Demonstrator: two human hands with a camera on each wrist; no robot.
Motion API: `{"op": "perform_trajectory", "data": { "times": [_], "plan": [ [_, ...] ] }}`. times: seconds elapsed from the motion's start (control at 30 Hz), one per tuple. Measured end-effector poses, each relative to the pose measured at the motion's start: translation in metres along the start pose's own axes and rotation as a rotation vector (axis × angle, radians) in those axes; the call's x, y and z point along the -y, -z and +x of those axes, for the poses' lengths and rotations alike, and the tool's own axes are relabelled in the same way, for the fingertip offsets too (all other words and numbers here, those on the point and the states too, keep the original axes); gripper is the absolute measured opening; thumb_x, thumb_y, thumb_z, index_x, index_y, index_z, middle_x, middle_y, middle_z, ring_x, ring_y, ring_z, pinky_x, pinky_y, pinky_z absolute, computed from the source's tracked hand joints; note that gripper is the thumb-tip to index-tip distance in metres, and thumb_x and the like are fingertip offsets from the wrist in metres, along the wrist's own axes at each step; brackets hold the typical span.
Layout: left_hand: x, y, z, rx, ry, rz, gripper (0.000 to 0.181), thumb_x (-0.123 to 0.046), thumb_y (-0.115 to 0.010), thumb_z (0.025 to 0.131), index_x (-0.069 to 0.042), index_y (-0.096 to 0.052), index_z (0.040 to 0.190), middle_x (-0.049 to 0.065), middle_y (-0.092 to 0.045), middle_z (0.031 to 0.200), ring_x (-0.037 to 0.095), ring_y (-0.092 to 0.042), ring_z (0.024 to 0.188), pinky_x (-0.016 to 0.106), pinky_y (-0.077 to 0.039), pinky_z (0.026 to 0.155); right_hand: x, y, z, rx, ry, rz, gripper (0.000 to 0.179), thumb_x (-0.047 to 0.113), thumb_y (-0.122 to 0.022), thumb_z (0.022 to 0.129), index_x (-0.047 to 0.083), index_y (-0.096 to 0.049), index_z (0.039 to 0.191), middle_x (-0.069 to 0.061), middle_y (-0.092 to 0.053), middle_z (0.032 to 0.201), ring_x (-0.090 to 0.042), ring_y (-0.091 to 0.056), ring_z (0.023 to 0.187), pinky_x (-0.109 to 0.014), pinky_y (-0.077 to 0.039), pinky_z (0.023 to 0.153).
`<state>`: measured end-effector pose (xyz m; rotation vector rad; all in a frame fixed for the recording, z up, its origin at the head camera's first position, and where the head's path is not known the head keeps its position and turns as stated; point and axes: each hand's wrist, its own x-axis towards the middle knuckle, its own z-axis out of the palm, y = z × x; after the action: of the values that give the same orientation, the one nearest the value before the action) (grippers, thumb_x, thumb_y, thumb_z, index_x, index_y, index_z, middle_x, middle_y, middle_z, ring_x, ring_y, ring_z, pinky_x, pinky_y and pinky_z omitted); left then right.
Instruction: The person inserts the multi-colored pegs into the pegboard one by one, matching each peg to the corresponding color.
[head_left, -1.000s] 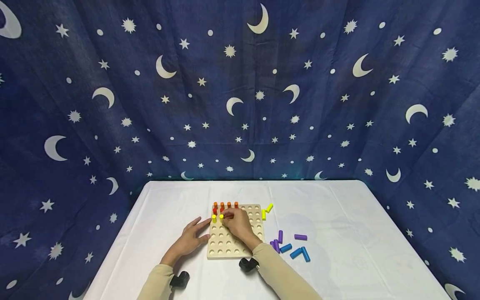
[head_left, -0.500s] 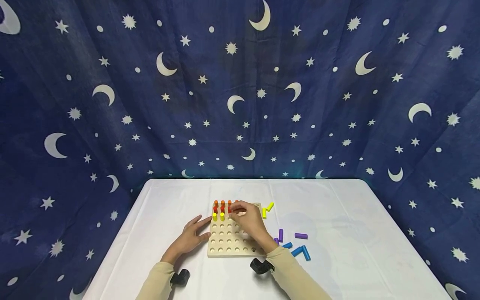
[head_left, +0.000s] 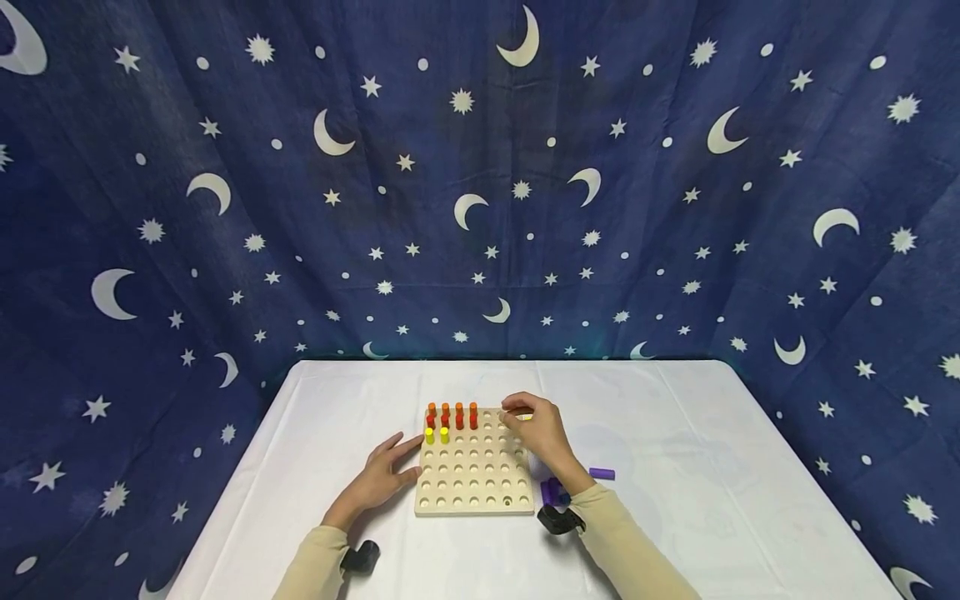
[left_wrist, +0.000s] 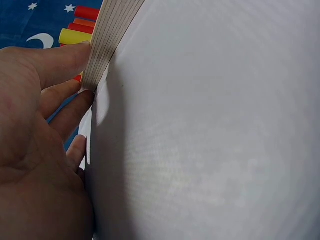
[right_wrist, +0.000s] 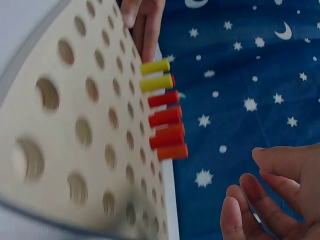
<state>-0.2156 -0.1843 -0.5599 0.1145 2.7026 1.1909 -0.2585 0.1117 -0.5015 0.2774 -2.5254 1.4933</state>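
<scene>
A wooden pegboard (head_left: 451, 477) with rows of round holes lies on the table. Orange pegs (head_left: 459, 409) stand in its back row, red pegs (head_left: 459, 423) in the row before them, and two yellow pegs (head_left: 444, 436) in the third row at the left. My left hand (head_left: 381, 477) rests beside the board; in the left wrist view its thumb and fingers (left_wrist: 67, 62) touch the board's edge. Above the board's back right corner hovers my right hand (head_left: 542, 429). Its fingers (right_wrist: 285, 162) are loosely bent and hold nothing in the right wrist view.
One purple peg (head_left: 602, 473) lies right of the board. More purple pegs (head_left: 550, 493) lie closer in, partly covered by my right wrist and its black camera (head_left: 560, 520). A bit of yellow peg (head_left: 528, 417) shows by my right hand. A star-patterned cloth (head_left: 480, 208) hangs behind the white table.
My right hand has moved right, from the yellow pegs across the board to its back right corner. Both yellow pegs stay standing. The left hand has kept its place.
</scene>
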Motion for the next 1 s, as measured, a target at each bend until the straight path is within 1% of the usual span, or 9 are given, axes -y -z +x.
{"op": "perform_trajectory", "data": {
  "times": [0.07, 0.2, 0.3, 0.37, 0.47, 0.6, 0.73, 0.8, 1.0],
  "plan": [
    [0.001, 0.000, 0.000, -0.002, -0.008, 0.009, 0.057, -0.036, -0.070, 0.089, -0.026, -0.053, 0.143, 0.020, -0.030, 0.158, 0.049, -0.022, 0.146, 0.074, -0.020, 0.111, -0.005, 0.005, 0.001, -0.005, -0.002, -0.023, 0.015, 0.010, -0.076, 0.083, 0.009, -0.074, 0.097, -0.001, -0.075, 0.089, -0.016, -0.068, 0.086, -0.027, -0.054, 0.074],
    [0.002, -0.001, 0.001, -0.004, -0.005, 0.013, 0.058, -0.036, -0.070, 0.089, -0.026, -0.052, 0.143, 0.020, -0.030, 0.159, 0.049, -0.021, 0.147, 0.074, -0.020, 0.111, -0.015, 0.013, 0.004, -0.010, -0.019, -0.053, 0.017, 0.011, -0.078, 0.082, 0.010, -0.074, 0.098, -0.003, -0.075, 0.093, -0.018, -0.069, 0.088, -0.022, -0.052, 0.072],
    [0.002, -0.001, 0.001, -0.004, -0.005, 0.013, 0.058, -0.036, -0.069, 0.089, -0.026, -0.052, 0.143, 0.020, -0.030, 0.159, 0.049, -0.021, 0.147, 0.074, -0.020, 0.111, -0.022, 0.018, 0.006, -0.025, -0.039, -0.063, 0.019, 0.011, -0.079, 0.081, 0.011, -0.074, 0.099, -0.004, -0.075, 0.096, -0.021, -0.069, 0.091, -0.022, -0.050, 0.073],
    [0.001, -0.001, 0.000, -0.004, -0.002, 0.012, 0.058, -0.036, -0.069, 0.089, -0.026, -0.052, 0.143, 0.019, -0.030, 0.159, 0.048, -0.021, 0.147, 0.074, -0.020, 0.111, -0.027, 0.022, 0.007, -0.043, -0.049, -0.073, 0.023, 0.011, -0.079, 0.080, 0.011, -0.073, 0.102, -0.006, -0.074, 0.100, -0.023, -0.068, 0.094, -0.026, -0.051, 0.075],
    [0.001, -0.001, 0.000, -0.007, -0.007, 0.014, 0.058, -0.037, -0.070, 0.089, -0.026, -0.053, 0.143, 0.020, -0.030, 0.159, 0.049, -0.022, 0.146, 0.074, -0.021, 0.111, -0.033, 0.027, 0.009, -0.078, -0.068, -0.086, 0.028, 0.011, -0.079, 0.080, 0.009, -0.073, 0.107, -0.009, -0.073, 0.105, -0.027, -0.067, 0.098, -0.034, -0.053, 0.078],
    [0.000, -0.001, 0.000, -0.007, -0.003, 0.010, 0.058, -0.037, -0.070, 0.089, -0.027, -0.052, 0.143, 0.019, -0.030, 0.159, 0.049, -0.021, 0.147, 0.074, -0.020, 0.111, -0.042, 0.031, 0.012, -0.098, -0.115, -0.121, 0.034, 0.014, -0.079, 0.080, 0.009, -0.071, 0.113, -0.013, -0.071, 0.112, -0.031, -0.065, 0.103, -0.043, -0.054, 0.083],
    [-0.001, 0.000, 0.000, -0.001, 0.012, 0.009, 0.058, -0.037, -0.070, 0.089, -0.027, -0.052, 0.143, 0.018, -0.029, 0.159, 0.048, -0.020, 0.147, 0.074, -0.019, 0.111, -0.051, 0.033, 0.016, -0.073, -0.171, -0.147, 0.040, 0.016, -0.079, 0.081, 0.009, -0.068, 0.120, -0.015, -0.070, 0.115, -0.032, -0.064, 0.106, -0.046, -0.054, 0.087],
    [-0.001, -0.001, 0.000, 0.001, 0.015, 0.009, 0.058, -0.036, -0.070, 0.089, -0.027, -0.052, 0.143, 0.018, -0.029, 0.159, 0.049, -0.020, 0.147, 0.075, -0.019, 0.111, -0.055, 0.034, 0.018, -0.054, -0.198, -0.152, 0.042, 0.017, -0.078, 0.082, 0.008, -0.068, 0.121, -0.016, -0.069, 0.115, -0.032, -0.065, 0.105, -0.046, -0.054, 0.088],
    [0.002, -0.002, 0.000, -0.011, -0.020, 0.009, 0.058, -0.035, -0.071, 0.088, -0.025, -0.053, 0.142, 0.020, -0.031, 0.158, 0.049, -0.022, 0.146, 0.074, -0.020, 0.111, -0.066, 0.037, 0.025, -0.015, -0.258, -0.215, 0.039, 0.020, -0.078, 0.081, 0.006, -0.070, 0.116, -0.013, -0.072, 0.105, -0.026, -0.067, 0.093, -0.040, -0.054, 0.080]
  ]
}}
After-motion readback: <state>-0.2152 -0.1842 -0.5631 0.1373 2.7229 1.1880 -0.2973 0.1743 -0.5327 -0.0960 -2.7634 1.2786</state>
